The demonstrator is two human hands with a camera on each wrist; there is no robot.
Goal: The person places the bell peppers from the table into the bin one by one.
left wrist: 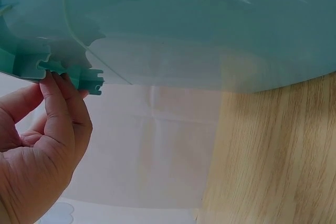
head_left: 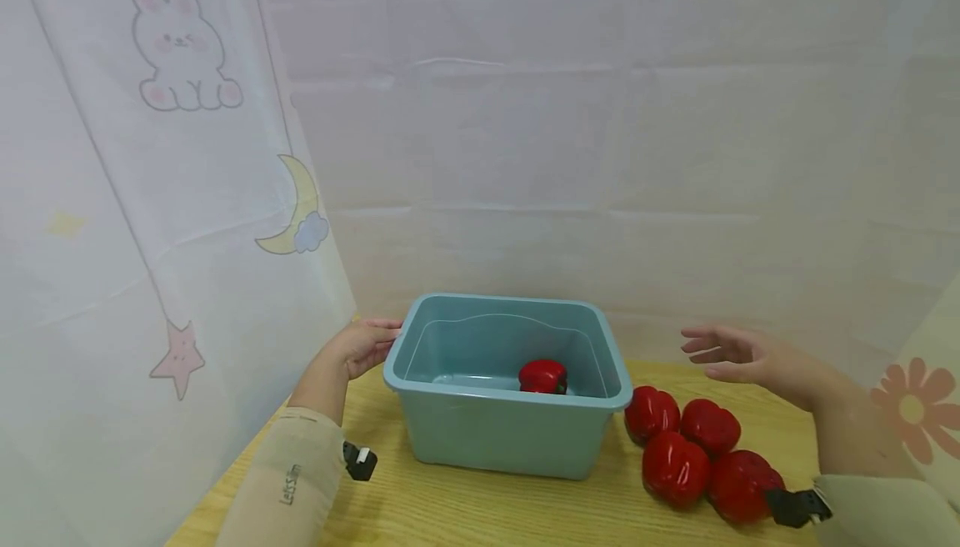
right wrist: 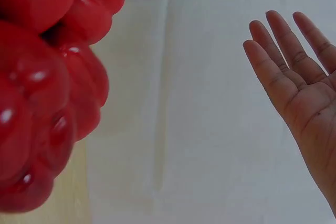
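Observation:
A teal plastic tub [head_left: 450, 439] stands on the wooden table, with one red bell pepper [head_left: 543, 376] inside it. My left hand [head_left: 365, 345] grips the tub's left rim; the left wrist view shows its fingers [left wrist: 58, 103] curled under the ribbed lip [left wrist: 79, 74]. Several red bell peppers [head_left: 697, 455] lie grouped right of the tub, and they fill the left side of the right wrist view [right wrist: 47, 87]. My right hand [head_left: 738, 357] hovers flat and empty above the table behind the peppers, fingers [right wrist: 286, 61] straight.
The wooden table [head_left: 465, 514] is ringed by white cloth: a curtain with a rabbit, moon and star print [head_left: 180, 222] on the left, plain sheeting behind, and a flower print [head_left: 911, 409] at the right edge.

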